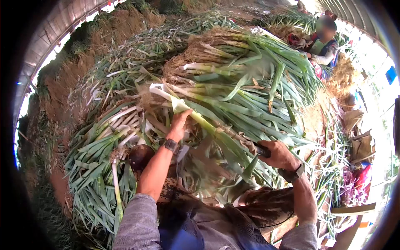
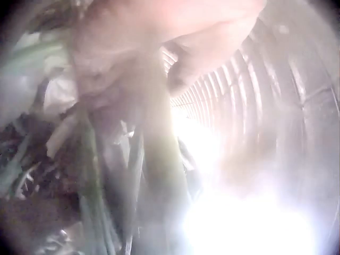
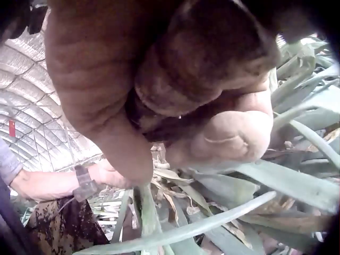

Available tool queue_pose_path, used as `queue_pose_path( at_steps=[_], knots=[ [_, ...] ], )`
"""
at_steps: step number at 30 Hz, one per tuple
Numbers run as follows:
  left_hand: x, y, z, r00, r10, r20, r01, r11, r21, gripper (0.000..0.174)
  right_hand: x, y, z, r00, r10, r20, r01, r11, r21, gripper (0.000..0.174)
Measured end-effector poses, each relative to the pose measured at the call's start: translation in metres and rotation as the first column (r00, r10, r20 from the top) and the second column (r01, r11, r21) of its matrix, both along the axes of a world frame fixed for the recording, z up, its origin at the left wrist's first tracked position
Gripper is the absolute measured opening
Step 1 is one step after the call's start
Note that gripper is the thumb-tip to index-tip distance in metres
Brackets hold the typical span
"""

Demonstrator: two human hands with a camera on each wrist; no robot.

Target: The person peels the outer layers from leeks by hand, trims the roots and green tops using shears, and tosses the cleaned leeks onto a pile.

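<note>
A thick leek (image 1: pixel 202 120) with a white root end and green leaves slants across the front of the person. My left hand (image 1: pixel 179 126) grips its pale stalk near the white end; in the left wrist view the stalk (image 2: pixel 162 154) hangs below the fingers. My right hand (image 1: pixel 278 155) holds a knife-like tool by its dark handle (image 1: pixel 262 151), and its narrow brown front part lies along the leek's leaves. In the right wrist view the rounded handle butt (image 3: pixel 212 53) fills the fist, with green leaves below.
A large heap of leeks (image 1: pixel 250 87) with brown roots lies just ahead. Another pile (image 1: pixel 100 154) is at the left, beside a dark round object (image 1: pixel 141 156). Another person (image 1: pixel 327 46) is at the back right. Loose leaves litter the ground.
</note>
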State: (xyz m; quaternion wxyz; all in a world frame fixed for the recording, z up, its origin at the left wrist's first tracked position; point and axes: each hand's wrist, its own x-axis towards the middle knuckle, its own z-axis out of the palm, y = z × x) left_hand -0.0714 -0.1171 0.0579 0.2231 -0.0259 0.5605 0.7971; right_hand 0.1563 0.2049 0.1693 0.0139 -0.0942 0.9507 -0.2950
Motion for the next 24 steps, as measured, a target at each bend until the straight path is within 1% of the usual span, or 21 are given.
queue_pose_path(
  at_steps=[1, 2, 3, 5, 6, 7, 8, 10, 12, 14, 15, 16, 18, 19, 20, 21, 22, 24],
  knots=[
    [-0.006, -0.006, 0.006, 1.000, 0.003, -0.007, -0.003, 1.000, -0.010, 0.027, 0.000, -0.002, -0.002, 1.000, 0.000, -0.023, 0.000, 1.000, 0.023, 0.039],
    [-0.011, -0.012, 0.011, 0.997, 0.027, -0.070, -0.039, 0.983, -0.178, 0.027, 0.000, -0.004, -0.003, 0.999, 0.000, -0.044, 0.002, 0.999, 0.044, 0.037],
    [-0.016, -0.015, 0.017, 0.990, 0.039, -0.135, -0.083, 0.937, -0.338, 0.027, -0.001, -0.005, -0.005, 0.999, 0.001, -0.049, 0.001, 0.999, 0.035, 0.037],
    [-0.021, -0.018, 0.027, 0.928, 0.202, -0.313, -0.291, 0.916, -0.275, 0.025, -0.001, -0.004, -0.009, 0.998, 0.061, -0.030, -0.058, 0.995, 0.076, 0.020],
    [-0.020, -0.021, 0.032, 0.878, 0.283, -0.387, -0.388, 0.894, -0.227, 0.026, -0.002, -0.004, -0.008, 0.998, 0.058, -0.035, -0.055, 0.996, 0.067, 0.020],
    [-0.021, -0.028, 0.037, 0.888, 0.342, -0.308, -0.389, 0.916, -0.103, 0.024, -0.001, -0.005, -0.006, 0.998, 0.059, -0.023, -0.058, 0.996, 0.063, 0.026],
    [-0.025, -0.036, 0.046, 0.920, 0.331, -0.209, -0.349, 0.936, -0.054, 0.022, -0.002, -0.006, -0.004, 0.998, 0.061, -0.012, -0.060, 0.996, 0.061, 0.033],
    [-0.044, -0.052, 0.044, 0.916, 0.363, -0.171, -0.353, 0.931, 0.090, 0.024, -0.004, -0.010, -0.005, 0.999, 0.040, 0.006, -0.040, 0.997, 0.071, 0.036],
    [-0.057, -0.065, 0.043, 0.914, 0.365, -0.174, -0.352, 0.930, 0.102, 0.025, -0.008, -0.015, -0.005, 0.986, 0.033, -0.164, -0.033, 0.999, 0.003, 0.039],
    [-0.068, -0.072, 0.043, 0.952, 0.294, -0.088, -0.258, 0.923, 0.285, 0.026, -0.013, -0.019, -0.004, 0.984, 0.024, -0.176, -0.026, 1.000, -0.009, 0.043],
    [-0.063, -0.074, 0.053, 0.979, 0.181, -0.093, -0.141, 0.932, 0.333, 0.032, -0.016, -0.021, -0.004, 0.986, 0.024, -0.162, -0.025, 1.000, -0.001, 0.043],
    [-0.064, -0.073, 0.057, 0.980, 0.177, -0.096, -0.136, 0.933, 0.332, 0.032, -0.017, -0.022, -0.003, 0.989, 0.023, -0.147, -0.023, 1.000, 0.007, 0.043],
    [-0.063, -0.069, 0.061, 0.976, 0.053, -0.211, 0.043, 0.903, 0.428, 0.032, -0.022, -0.021, -0.006, 0.987, 0.041, -0.158, -0.037, 0.999, 0.028, 0.043],
    [-0.066, -0.069, 0.062, 0.980, 0.004, -0.198, 0.083, 0.901, 0.426, 0.037, -0.024, -0.024, -0.004, 0.990, 0.034, -0.134, -0.032, 0.999, 0.017, 0.041],
    [-0.068, -0.068, 0.061, 0.981, 0.005, -0.194, 0.080, 0.901, 0.426, 0.037, -0.025, -0.026, -0.003, 0.994, 0.030, -0.108, -0.029, 1.000, 0.006, 0.040],
    [-0.068, -0.067, 0.062, 0.971, -0.004, -0.240, 0.108, 0.900, 0.422, 0.038, -0.026, -0.027, -0.002, 0.997, 0.038, -0.070, -0.035, 0.998, 0.049, 0.036],
    [-0.068, -0.066, 0.062, 0.959, -0.014, -0.284, 0.136, 0.900, 0.415, 0.039, -0.026, -0.028, -0.004, 0.997, 0.042, -0.064, -0.039, 0.998, 0.046, 0.036],
    [-0.070, -0.064, 0.060, 0.965, -0.002, -0.264, 0.119, 0.896, 0.428, 0.039, -0.027, -0.028, -0.007, 0.986, 0.157, 0.050, -0.160, 0.984, 0.074, 0.033]
  ],
)
